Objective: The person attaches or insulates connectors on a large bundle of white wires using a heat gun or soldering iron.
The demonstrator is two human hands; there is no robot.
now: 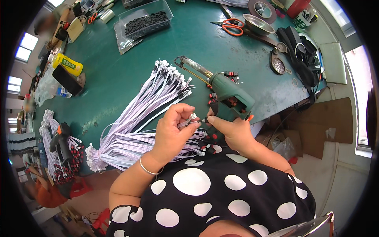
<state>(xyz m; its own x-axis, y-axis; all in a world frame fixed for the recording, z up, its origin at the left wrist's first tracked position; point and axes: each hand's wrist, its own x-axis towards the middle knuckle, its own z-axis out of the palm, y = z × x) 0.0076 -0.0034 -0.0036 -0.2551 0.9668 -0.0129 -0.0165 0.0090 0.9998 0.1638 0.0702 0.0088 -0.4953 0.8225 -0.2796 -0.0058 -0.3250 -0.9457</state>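
At the bench, my left hand pinches a white plug; my right hand pinches a small black piece just beside it, near bundled cables.

from afar i see an assembly workshop. its green worktable bears bundled white flat cables, a green pistol-shaped tool and a clear plastic tub of small black pieces.
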